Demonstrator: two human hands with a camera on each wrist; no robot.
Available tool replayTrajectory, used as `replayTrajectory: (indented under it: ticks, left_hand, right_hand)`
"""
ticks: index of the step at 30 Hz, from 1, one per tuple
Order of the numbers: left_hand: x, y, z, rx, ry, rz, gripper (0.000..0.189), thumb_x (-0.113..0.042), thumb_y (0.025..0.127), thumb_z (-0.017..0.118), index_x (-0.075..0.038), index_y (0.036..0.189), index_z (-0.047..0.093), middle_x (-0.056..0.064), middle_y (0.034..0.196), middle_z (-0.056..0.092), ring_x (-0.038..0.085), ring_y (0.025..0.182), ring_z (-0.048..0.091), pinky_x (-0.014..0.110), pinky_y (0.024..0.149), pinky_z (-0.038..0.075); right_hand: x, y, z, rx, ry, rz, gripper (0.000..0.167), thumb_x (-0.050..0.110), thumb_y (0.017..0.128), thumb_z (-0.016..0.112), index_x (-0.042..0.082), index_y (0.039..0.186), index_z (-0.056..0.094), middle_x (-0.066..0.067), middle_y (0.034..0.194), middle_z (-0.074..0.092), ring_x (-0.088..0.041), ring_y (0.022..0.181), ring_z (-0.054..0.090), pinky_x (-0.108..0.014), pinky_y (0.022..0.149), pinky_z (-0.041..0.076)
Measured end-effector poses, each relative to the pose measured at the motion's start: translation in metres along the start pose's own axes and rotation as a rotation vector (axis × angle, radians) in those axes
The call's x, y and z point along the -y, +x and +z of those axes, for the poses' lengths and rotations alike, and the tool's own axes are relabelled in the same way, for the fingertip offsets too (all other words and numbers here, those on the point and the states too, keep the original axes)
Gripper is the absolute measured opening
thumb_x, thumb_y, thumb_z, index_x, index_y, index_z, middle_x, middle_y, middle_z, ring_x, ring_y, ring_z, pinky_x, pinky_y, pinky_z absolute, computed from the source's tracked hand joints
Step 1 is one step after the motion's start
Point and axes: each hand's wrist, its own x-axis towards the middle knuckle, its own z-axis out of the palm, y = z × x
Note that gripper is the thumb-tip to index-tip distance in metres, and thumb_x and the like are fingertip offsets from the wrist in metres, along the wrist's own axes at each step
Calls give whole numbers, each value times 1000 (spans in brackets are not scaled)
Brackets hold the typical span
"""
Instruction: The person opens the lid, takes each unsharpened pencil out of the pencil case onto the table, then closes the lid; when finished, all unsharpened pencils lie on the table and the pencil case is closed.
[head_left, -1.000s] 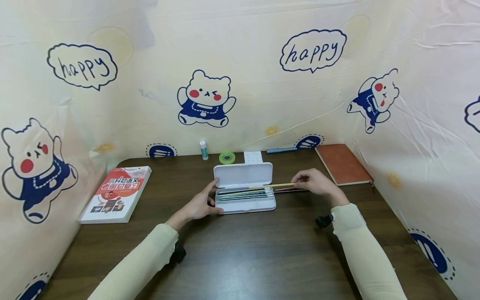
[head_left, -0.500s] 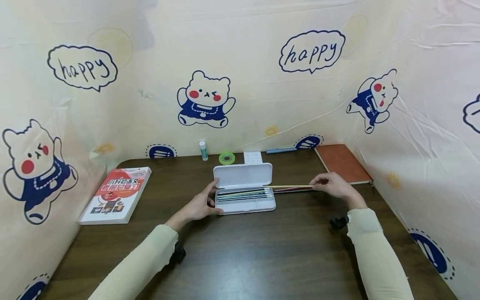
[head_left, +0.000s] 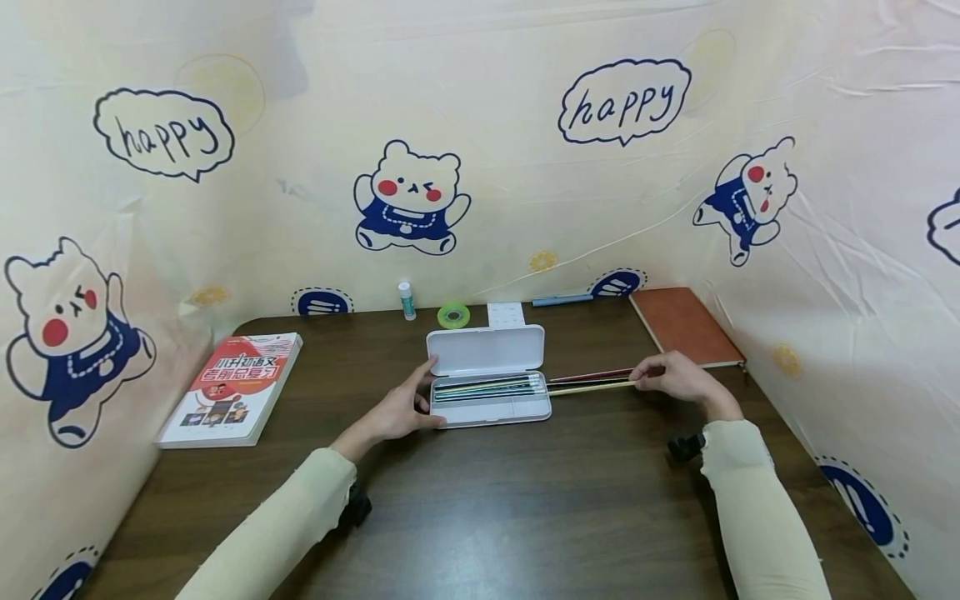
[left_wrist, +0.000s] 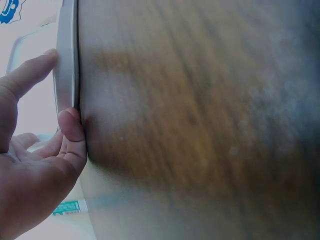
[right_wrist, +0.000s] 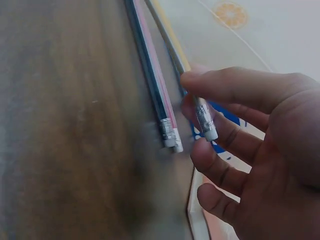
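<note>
A white pencil case [head_left: 480, 414] lies open on the brown table, its lid laid back. Inside sit several pencils [head_left: 487, 389]. At its left end, my left hand [head_left: 397, 414] grips the case, thumb at the near corner and fingers toward the back. To the right of the case, my right hand [head_left: 681, 377] pinches a yellow pencil [head_left: 592, 389] near its eraser end. Beside it on the table rest a dark pencil [right_wrist: 151, 75] and a pink pencil [right_wrist: 159, 75], with erasers toward the hand in the right wrist view.
A red-and-white book [head_left: 232, 387] lies at left and a brown notebook [head_left: 688, 327] at right. Along the back stand or lie a glue stick [head_left: 407, 300], green tape roll [head_left: 453, 316], white card [head_left: 506, 314] and blue pen-like object [head_left: 562, 300].
My right hand has drawn the yellow pencil rightward out of the case, then lowered it toward the near side of the other loose pencils. The left hand stays on the case.
</note>
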Motion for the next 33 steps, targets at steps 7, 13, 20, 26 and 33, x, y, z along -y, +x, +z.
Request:
replayTrajectory:
  ticks: [7, 13, 20, 26, 33]
  left_hand:
    - [0, 0, 0, -3, 0, 4, 109, -22, 84, 82, -27, 161, 6, 17, 152, 43, 18, 96, 58, 31, 82, 48]
    - [0, 1, 0, -10, 4, 6, 110, -21, 83, 83, -27, 162, 6, 17, 151, 44, 18, 95, 58, 31, 81, 48]
    - [0, 1, -1, -1, 1, 8, 109, -21, 84, 82, -26, 162, 6, 19, 152, 43, 18, 95, 59, 30, 80, 48]
    - [0, 1, -1, -2, -4, 3, 108, -21, 84, 82, -26, 162, 6, 19, 152, 42, 19, 96, 59, 29, 80, 48]
    - [1, 1, 0, -1, 5, 24, 110, -21, 83, 83, -23, 162, 6, 20, 150, 44, 18, 92, 58, 29, 76, 48]
  right_hand:
    - [-5, 6, 8, -44, -40, -10, 7, 15, 92, 71, 15, 94, 77, -7, 101, 76, -22, 94, 64, -42, 86, 49]
    - [-7, 12, 12, -75, -64, -6, 6, 13, 90, 72, 16, 91, 78, -7, 98, 76, -22, 91, 64, -40, 83, 49]
    - [-7, 12, 12, -86, -71, -4, 7, 11, 88, 74, 15, 91, 79, -7, 97, 77, -23, 94, 65, -40, 84, 48]
    - [-3, 11, 12, -78, -58, 9, 8, 13, 89, 73, 15, 94, 78, -7, 100, 76, -24, 95, 65, -41, 85, 49]
    - [10, 12, 12, -67, -35, -15, 12, 22, 91, 72, 17, 102, 77, -3, 101, 75, -20, 93, 63, -38, 83, 48]
